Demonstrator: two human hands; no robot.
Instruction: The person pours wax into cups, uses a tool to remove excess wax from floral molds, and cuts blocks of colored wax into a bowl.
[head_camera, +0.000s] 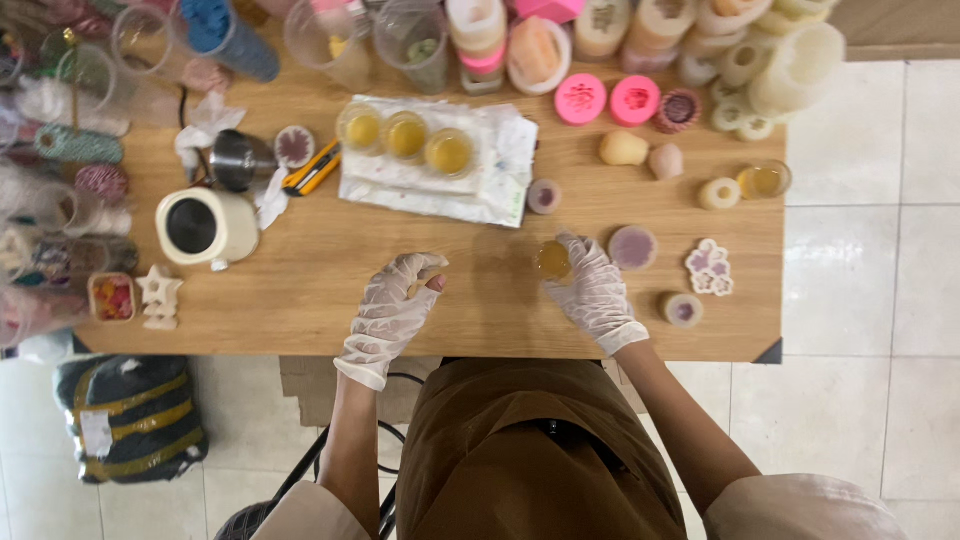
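Both my hands wear thin clear gloves over a wooden table (320, 270). My right hand (592, 290) grips a small clear cup of amber wax (551, 260) standing on the table. My left hand (398, 300) rests loosely curled on the wood a little to the left, with nothing seen in it. Beyond them three more amber-filled cups (406, 135) stand in a row on a white cloth (480, 180).
A white melting pot (200, 226) and metal pitcher (238, 158) stand at left beside an orange cutter (312, 170). Purple candles (632, 247), a flower-shaped one (709, 267), pink moulds (580, 98) and several cups and jars line the back. A black bag (130, 415) lies on the floor.
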